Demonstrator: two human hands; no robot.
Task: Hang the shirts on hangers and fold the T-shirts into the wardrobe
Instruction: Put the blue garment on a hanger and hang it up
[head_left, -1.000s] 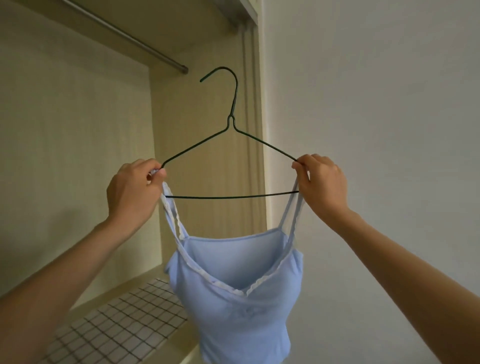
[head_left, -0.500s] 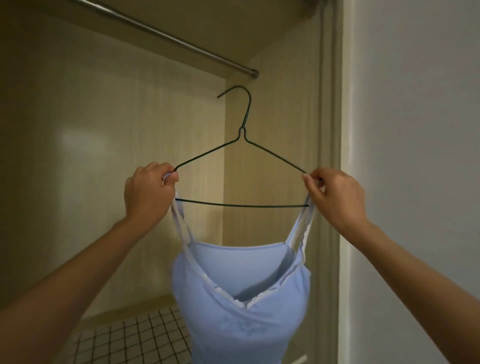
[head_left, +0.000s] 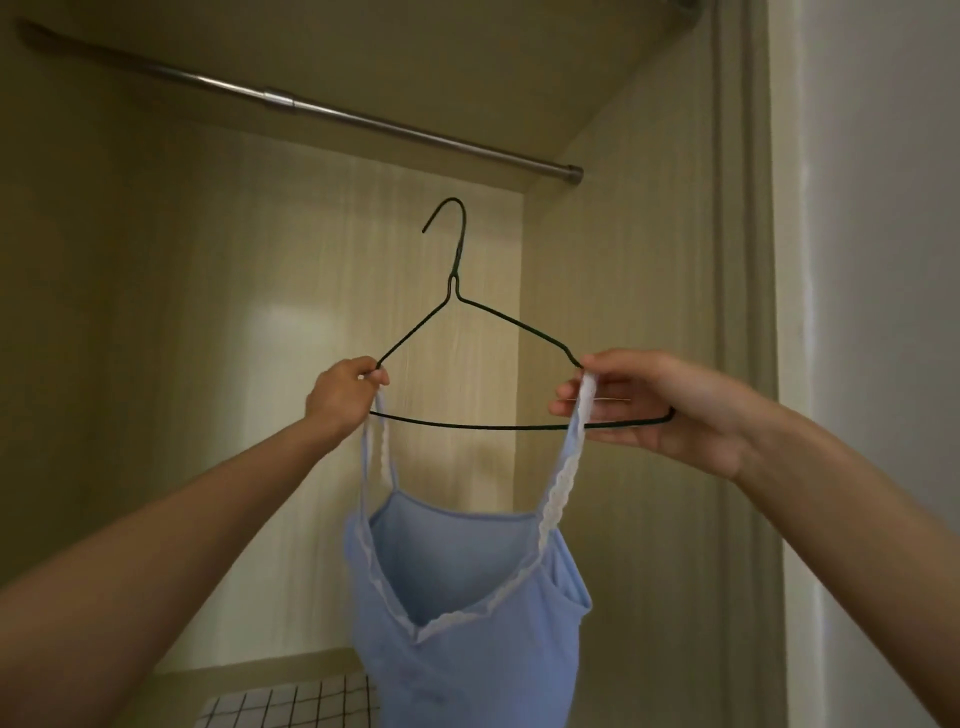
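Note:
A thin dark wire hanger (head_left: 457, 312) is held up inside the wardrobe, its hook below the metal rail (head_left: 363, 117) and not touching it. A light blue camisole (head_left: 467, 613) with white lace straps hangs from the hanger's two ends. My left hand (head_left: 340, 397) pinches the hanger's left corner together with the left strap. My right hand (head_left: 660, 408) holds the hanger's right end, fingers partly spread, with the right lace strap over a fingertip.
The wardrobe has beige side and back panels (head_left: 613, 312). A white cloth with a black grid (head_left: 291, 704) lies on the shelf below. A pale wall (head_left: 872, 312) stands to the right of the wardrobe frame.
The hanger and camisole have moved further left and deeper into the wardrobe, under the rail. My right hand has loosened from a pinch to a more spread hold on the right end.

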